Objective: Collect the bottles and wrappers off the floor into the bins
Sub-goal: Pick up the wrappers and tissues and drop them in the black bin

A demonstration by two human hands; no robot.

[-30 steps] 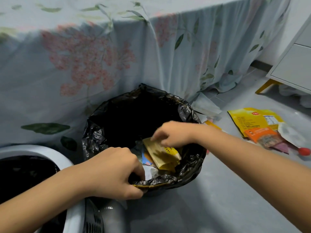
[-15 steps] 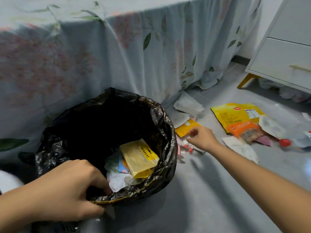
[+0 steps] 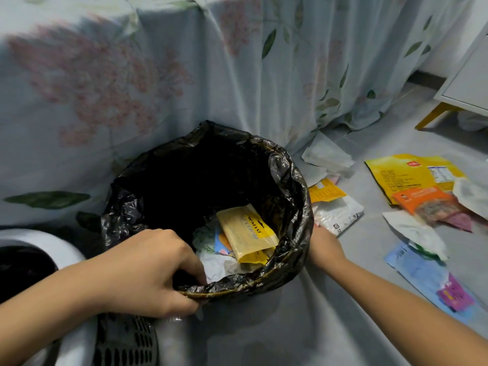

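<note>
Since half a second ago your right hand (image 3: 320,243) has pulled back from the small orange-yellow packet (image 3: 325,191) and now sits low against the outer wall of the black-lined wicker bin (image 3: 295,180), just beside the white printed plastic wrapper (image 3: 340,213).

Nearest you, your left hand (image 3: 148,273) pinches the bin's near rim, thumb outside and fingers curled over the liner. If you pull there while reaching, the bin could tip or the liner slide off the rim, spilling the yellow sachet (image 3: 247,232) and the crumpled papers inside.

Your right fingers are hidden behind the bin's edge, so I cannot tell whether that grip is wide, narrow or already on a wrapper. A blind snatch may drag only a corner.

Farther out, the large yellow pouch (image 3: 404,173), orange packet (image 3: 420,199) and pale blue wrapper (image 3: 422,273) lie on the grey floor (image 3: 369,260). No bottle is plainly visible. The white bin (image 3: 52,244) at left is cut off.
</note>
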